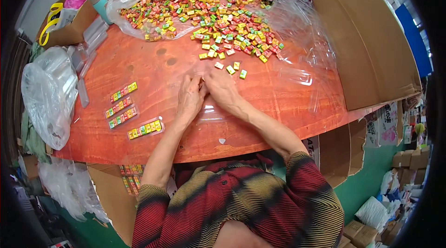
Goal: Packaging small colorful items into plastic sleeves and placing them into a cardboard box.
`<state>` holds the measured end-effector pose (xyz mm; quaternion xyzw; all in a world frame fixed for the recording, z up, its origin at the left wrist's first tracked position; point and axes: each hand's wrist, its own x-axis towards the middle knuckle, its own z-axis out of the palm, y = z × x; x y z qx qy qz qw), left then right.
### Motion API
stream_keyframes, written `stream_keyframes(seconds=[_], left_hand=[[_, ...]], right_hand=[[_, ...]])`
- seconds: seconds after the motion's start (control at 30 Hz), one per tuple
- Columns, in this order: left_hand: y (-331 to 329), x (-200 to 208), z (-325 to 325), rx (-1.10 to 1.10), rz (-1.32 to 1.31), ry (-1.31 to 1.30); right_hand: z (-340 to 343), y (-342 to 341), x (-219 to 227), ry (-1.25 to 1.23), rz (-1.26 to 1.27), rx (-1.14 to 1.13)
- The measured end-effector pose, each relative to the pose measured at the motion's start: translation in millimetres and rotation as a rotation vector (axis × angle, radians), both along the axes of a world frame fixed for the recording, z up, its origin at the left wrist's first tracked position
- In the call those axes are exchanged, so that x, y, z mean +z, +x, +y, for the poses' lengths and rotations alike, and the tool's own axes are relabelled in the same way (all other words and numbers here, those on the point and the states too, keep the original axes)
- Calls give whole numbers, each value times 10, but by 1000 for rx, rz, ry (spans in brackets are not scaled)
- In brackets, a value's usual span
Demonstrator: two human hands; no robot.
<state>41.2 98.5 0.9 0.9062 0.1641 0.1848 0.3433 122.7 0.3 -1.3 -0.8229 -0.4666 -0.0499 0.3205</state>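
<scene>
My left hand (191, 95) and my right hand (223, 92) meet at the middle of the red tabletop, their fingers closed and touching at the tips. Whatever is pinched between them is too small and too covered to make out. Just below the hands lies a clear plastic tray (211, 115). Beyond my right hand are a few loose small packs (231, 69), yellow, green and red. A large heap of the same little packs (223, 11) covers the far side. Left of my left hand, several filled clear trays (146, 129) hold rows of packs.
A tall cardboard box (367, 39) stands at the right edge, with clear plastic sheeting (306, 34) beside it. At the left sit a plastic bag (49, 94) of clear trays and a cardboard box (72, 27) of odds and ends. An open carton (111, 197) is below the table's front edge.
</scene>
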Motion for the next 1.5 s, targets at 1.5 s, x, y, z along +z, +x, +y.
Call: stream_keyframes(seconds=[1.5], left_hand=[[214, 58, -61, -190, 77, 117]], right_hand=[[-440, 576, 35, -123, -73, -38]])
